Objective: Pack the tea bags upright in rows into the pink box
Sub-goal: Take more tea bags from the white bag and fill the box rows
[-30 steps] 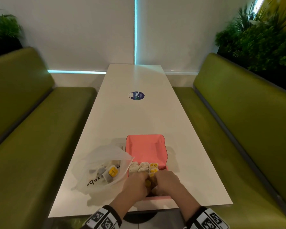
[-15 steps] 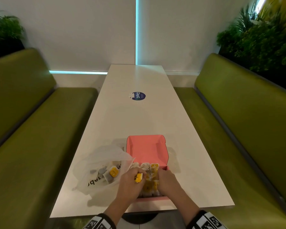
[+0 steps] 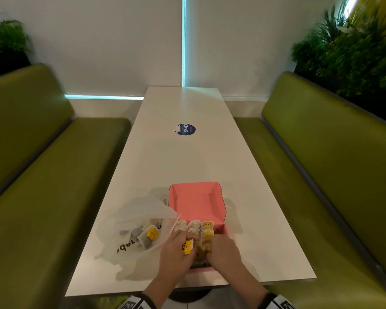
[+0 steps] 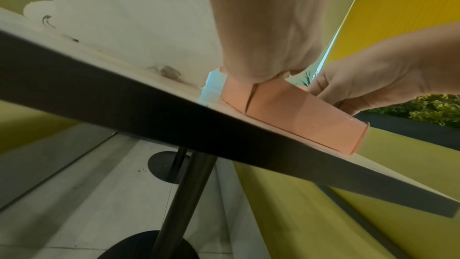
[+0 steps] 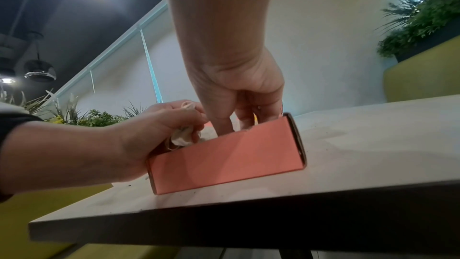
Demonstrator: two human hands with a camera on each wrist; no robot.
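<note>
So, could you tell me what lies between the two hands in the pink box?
In the head view, upright tea bags stand between left hand and right hand.

Both hands hide the pink box's [image 3: 197, 201] near rows.

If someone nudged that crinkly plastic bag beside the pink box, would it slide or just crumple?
The plastic bag would probably crumple first: it looks thin, translucent and slumped. The few tea bags inside likely add little weight, so it may then drag lightly along the smooth table.
</note>
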